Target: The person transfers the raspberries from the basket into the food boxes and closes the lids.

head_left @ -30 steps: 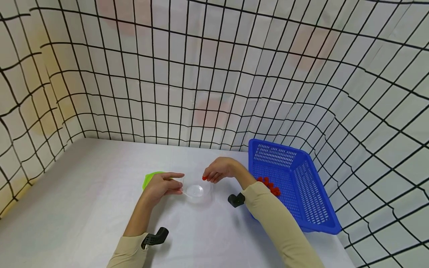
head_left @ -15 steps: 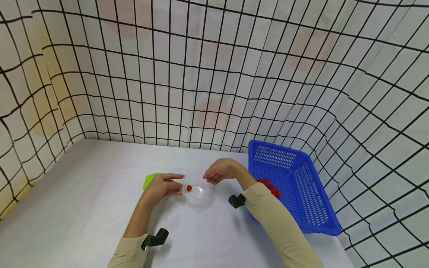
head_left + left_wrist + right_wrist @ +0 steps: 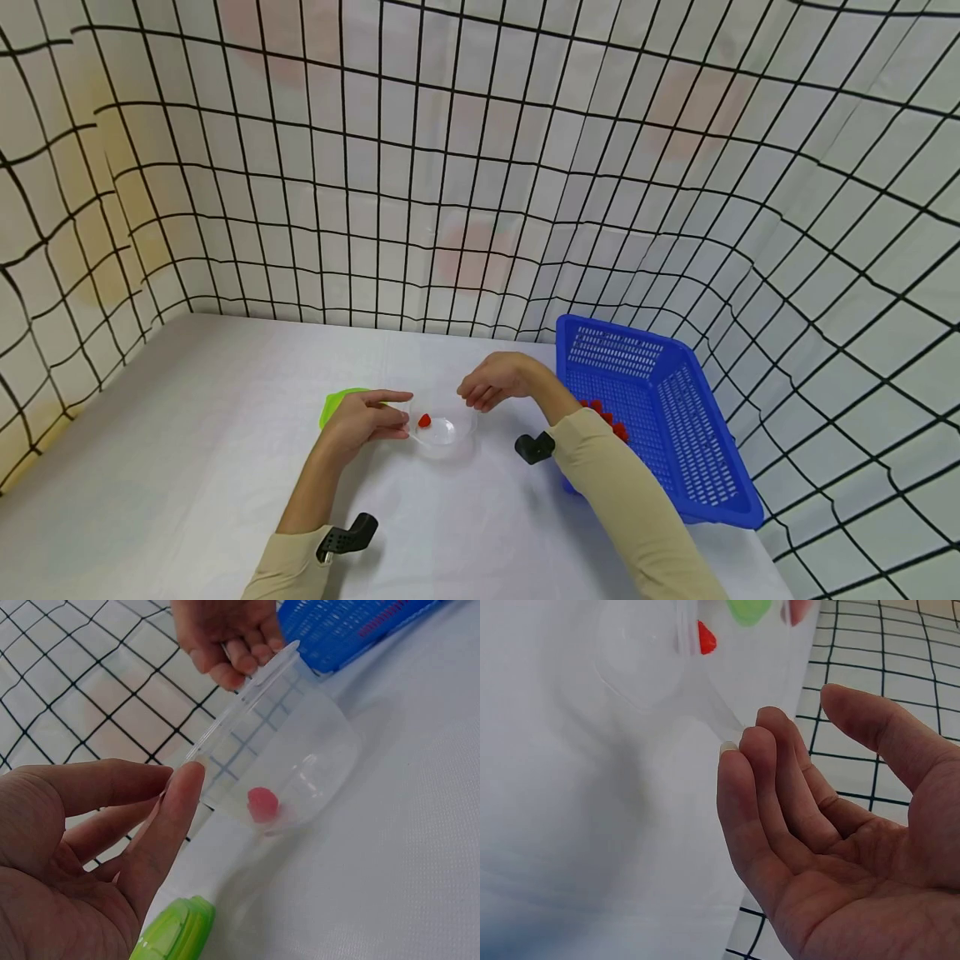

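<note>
Head view: a red piece (image 3: pixel 424 420) now lies inside the clear container (image 3: pixel 442 430), whereas a second ago it was in the fingers of the right hand (image 3: pixel 498 381). So one piece appears delivered, while more red pieces (image 3: pixel 609 418) are in the blue basket (image 3: pixel 652 427) at the right of the desk (image 3: pixel 187 467). The right hand hangs bent down at the wrist by the container's far right edge; the left hand (image 3: pixel 362 419) reaches in from the other side, a green object (image 3: pixel 337 403) just beyond it.

Left wrist view: the left fingers and thumb pinch the container's rim, which probably keeps it steady. The red piece rests low in the container, towards the left hand.

Right wrist view: the right fingers lie side by side, slightly bent, with the thumb well apart and nothing between them. Their tips are at the rim; whether they touch it, I cannot tell.
</note>
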A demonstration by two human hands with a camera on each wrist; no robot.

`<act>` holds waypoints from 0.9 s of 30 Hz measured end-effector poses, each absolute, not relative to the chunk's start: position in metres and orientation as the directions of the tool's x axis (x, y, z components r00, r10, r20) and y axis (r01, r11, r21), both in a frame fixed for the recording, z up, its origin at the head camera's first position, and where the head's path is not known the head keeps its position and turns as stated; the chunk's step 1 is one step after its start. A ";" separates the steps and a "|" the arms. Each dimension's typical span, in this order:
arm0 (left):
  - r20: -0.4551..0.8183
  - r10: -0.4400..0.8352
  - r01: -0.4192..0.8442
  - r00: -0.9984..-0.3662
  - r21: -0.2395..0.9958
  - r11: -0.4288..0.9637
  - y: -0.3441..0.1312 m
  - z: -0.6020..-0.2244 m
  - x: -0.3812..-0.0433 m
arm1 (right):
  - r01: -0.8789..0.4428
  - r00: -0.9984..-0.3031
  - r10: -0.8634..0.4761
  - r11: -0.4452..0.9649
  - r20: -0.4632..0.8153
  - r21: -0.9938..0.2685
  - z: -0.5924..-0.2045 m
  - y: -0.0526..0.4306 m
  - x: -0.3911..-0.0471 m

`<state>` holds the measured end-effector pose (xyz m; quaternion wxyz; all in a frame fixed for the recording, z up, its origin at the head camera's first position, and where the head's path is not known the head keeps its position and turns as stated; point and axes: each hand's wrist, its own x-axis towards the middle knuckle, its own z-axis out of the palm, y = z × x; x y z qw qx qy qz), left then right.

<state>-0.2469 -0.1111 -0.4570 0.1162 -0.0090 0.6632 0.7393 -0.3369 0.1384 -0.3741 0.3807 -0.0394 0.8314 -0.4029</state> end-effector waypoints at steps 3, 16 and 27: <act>-0.165 0.163 -0.182 -0.973 0.979 -0.094 -0.111 -0.457 -0.246 | 0.232 -0.723 -0.370 0.666 -0.584 -0.709 -0.364 0.144 -0.337; -0.164 0.166 -0.183 -0.972 0.978 -0.104 -0.110 -0.458 -0.245 | 0.263 -0.782 -0.323 0.604 -0.533 -0.752 -0.315 0.192 -0.337; -0.165 0.159 -0.179 -0.974 0.980 -0.084 -0.110 -0.455 -0.244 | 0.263 -0.818 -0.284 0.589 -0.501 -0.764 -0.295 0.244 -0.333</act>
